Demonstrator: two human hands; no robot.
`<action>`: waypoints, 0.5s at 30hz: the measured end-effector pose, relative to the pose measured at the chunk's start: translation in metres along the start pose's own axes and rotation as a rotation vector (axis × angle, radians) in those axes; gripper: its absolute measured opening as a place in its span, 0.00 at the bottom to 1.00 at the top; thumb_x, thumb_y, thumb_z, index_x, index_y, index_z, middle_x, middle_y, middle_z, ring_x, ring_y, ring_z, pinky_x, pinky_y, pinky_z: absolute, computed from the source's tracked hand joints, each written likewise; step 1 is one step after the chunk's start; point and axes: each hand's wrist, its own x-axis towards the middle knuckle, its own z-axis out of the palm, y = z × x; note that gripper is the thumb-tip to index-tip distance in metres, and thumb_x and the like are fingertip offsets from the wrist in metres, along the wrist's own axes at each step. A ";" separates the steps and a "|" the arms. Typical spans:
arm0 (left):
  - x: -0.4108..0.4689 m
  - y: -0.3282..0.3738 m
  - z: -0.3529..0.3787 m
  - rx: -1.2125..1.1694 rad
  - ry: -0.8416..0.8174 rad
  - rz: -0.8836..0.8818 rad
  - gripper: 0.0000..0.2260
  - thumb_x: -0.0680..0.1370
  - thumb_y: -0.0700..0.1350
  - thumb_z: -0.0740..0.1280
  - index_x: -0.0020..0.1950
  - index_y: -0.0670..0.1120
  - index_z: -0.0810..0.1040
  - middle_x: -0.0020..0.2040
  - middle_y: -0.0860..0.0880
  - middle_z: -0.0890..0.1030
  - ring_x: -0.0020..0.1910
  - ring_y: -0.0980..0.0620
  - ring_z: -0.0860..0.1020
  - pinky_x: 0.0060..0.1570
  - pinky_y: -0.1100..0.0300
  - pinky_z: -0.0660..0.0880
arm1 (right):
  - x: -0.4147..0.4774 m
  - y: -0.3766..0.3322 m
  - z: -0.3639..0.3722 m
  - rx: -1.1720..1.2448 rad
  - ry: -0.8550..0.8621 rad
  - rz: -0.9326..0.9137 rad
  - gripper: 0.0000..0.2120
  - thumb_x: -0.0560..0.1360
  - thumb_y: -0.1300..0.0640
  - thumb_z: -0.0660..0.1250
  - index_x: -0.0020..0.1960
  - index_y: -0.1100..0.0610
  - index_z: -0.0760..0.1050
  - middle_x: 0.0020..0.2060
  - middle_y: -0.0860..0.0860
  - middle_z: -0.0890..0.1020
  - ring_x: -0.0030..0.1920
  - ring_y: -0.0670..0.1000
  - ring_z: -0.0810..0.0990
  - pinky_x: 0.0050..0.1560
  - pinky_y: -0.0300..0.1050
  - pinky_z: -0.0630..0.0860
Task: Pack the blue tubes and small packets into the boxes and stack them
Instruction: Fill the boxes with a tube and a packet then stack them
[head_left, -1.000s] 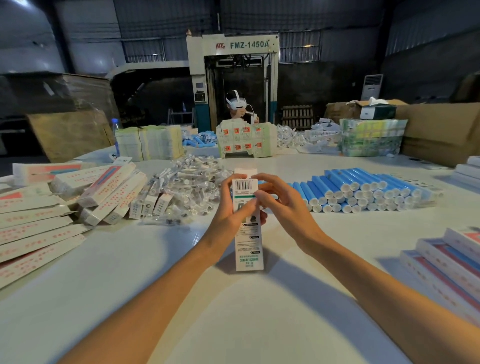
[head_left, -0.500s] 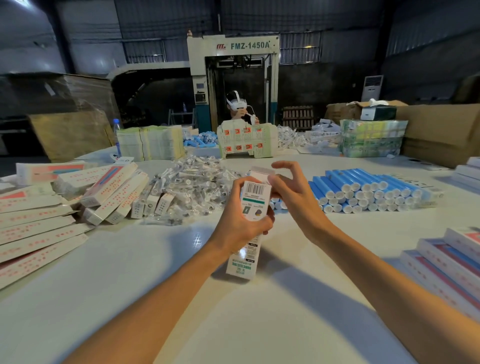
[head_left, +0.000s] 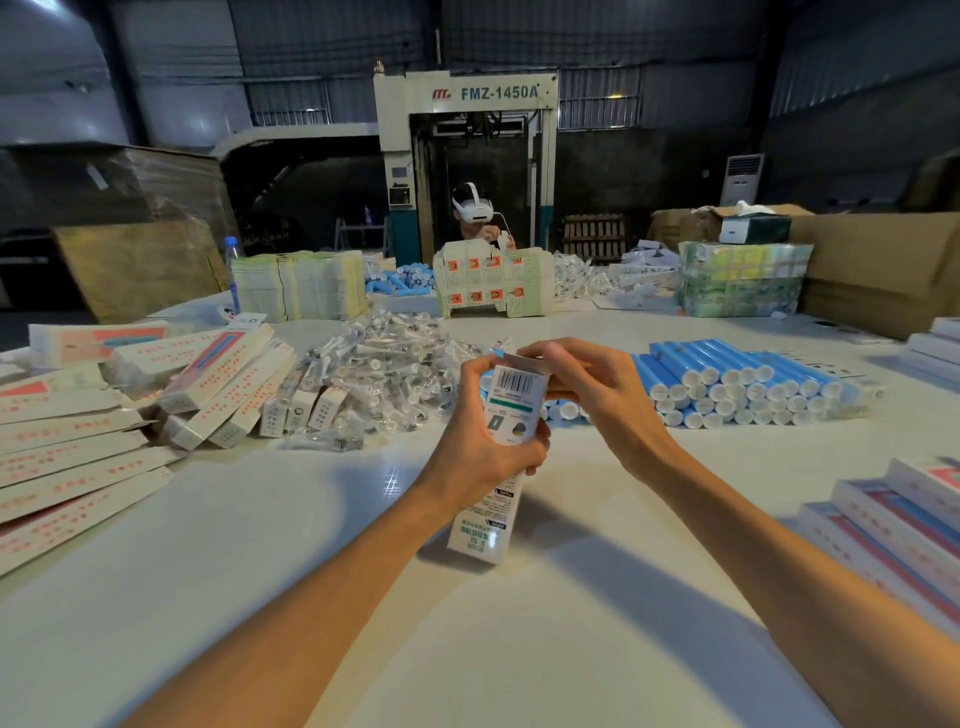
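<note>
My left hand (head_left: 485, 441) grips a narrow white box (head_left: 514, 397) round its middle, tilted, with its lower end resting on the white table (head_left: 519, 649). My right hand (head_left: 589, 395) is at the box's upper end, with fingers and thumb curled on the open top flap. Blue tubes (head_left: 737, 382) with white caps lie stacked just right of my hands. A heap of small clear packets (head_left: 384, 374) lies behind and to the left. I cannot see what is inside the box.
Flat unfolded cartons (head_left: 78, 462) fan out at the left, with made-up boxes (head_left: 223, 382) piled behind them. Stacked boxes (head_left: 904, 525) sit at the right edge. A person wearing a headset (head_left: 475, 213) works at the far side among more cartons, tubes and cardboard.
The box has tipped from upright to a slant, lower end toward me. My left hand wrapped round its middle, and my right hand shifted onto the top flap.
</note>
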 end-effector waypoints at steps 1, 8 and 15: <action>0.000 0.000 0.000 0.002 -0.004 0.003 0.38 0.71 0.30 0.77 0.72 0.55 0.62 0.52 0.41 0.84 0.45 0.46 0.86 0.42 0.55 0.83 | -0.001 0.000 0.001 0.020 0.014 0.013 0.09 0.83 0.52 0.67 0.57 0.49 0.86 0.52 0.48 0.88 0.55 0.51 0.86 0.51 0.49 0.86; 0.000 0.001 -0.001 0.007 -0.019 0.007 0.40 0.72 0.28 0.76 0.72 0.57 0.60 0.53 0.40 0.84 0.45 0.48 0.85 0.42 0.54 0.83 | 0.006 -0.005 -0.003 0.244 0.005 0.225 0.07 0.79 0.62 0.71 0.56 0.59 0.86 0.51 0.56 0.88 0.56 0.55 0.86 0.53 0.51 0.85; 0.000 0.002 -0.001 0.049 -0.004 0.039 0.41 0.72 0.30 0.77 0.71 0.58 0.58 0.60 0.36 0.79 0.46 0.50 0.85 0.40 0.57 0.83 | 0.008 -0.005 -0.006 0.344 -0.014 0.321 0.07 0.77 0.65 0.71 0.52 0.60 0.88 0.51 0.59 0.87 0.55 0.54 0.87 0.52 0.46 0.84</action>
